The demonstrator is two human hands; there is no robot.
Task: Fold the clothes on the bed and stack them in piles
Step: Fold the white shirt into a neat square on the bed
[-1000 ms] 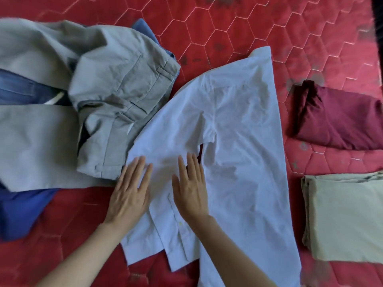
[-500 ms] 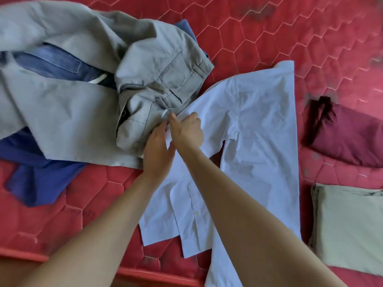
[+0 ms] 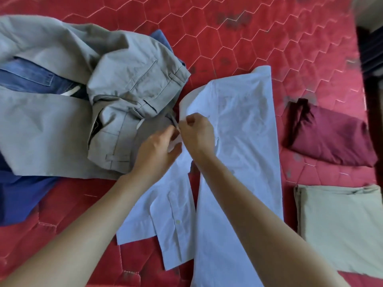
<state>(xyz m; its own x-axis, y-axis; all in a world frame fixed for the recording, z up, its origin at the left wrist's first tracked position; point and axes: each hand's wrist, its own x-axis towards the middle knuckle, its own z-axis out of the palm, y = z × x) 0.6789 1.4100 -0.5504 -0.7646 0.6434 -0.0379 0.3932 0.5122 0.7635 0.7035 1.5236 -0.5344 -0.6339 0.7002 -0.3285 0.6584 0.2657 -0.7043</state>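
Both hands, left (image 3: pixel 157 150) and right (image 3: pixel 196 133), pinched on the pale blue shirt (image 3: pixel 238 141) near its collar, probably to square it for folding.

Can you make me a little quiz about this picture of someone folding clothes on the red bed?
1. True or false: both hands are pinching the light blue button-up shirt near its collar.
2. Which folded thing lies nearest the bottom right corner?
A. the maroon folded garment
B. the beige folded cloth
C. the grey trousers
3. Fill in: the unfolded heap with the grey trousers and the blue denim jeans lies to the ____ of the shirt.

Key:
1. True; the left hand and right hand meet there.
2. B
3. left
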